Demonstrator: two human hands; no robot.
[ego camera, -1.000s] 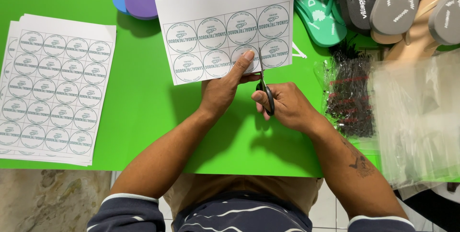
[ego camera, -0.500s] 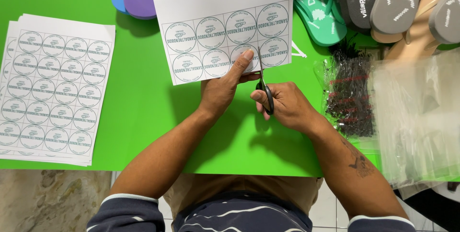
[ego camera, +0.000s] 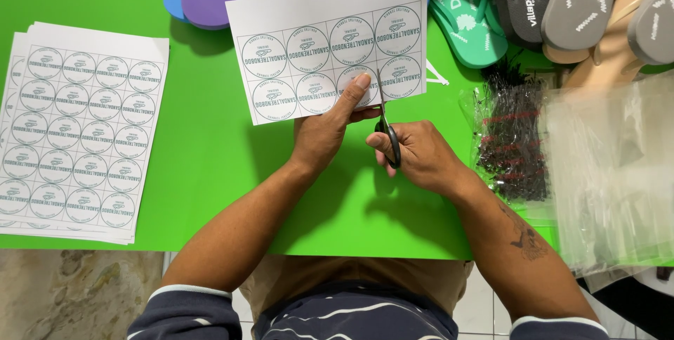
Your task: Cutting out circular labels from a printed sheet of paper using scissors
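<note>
From the head view, the left hand pinches the lower edge of a sheet of round labels held over the green bench. The right hand has its fingers wrapped through black scissors, whose blades cut up into the sheet between two label columns. A stack of label sheets lies well to the left.

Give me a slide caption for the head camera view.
Left hand steadies a label sheet while right hand cuts it with scissors.
</note>
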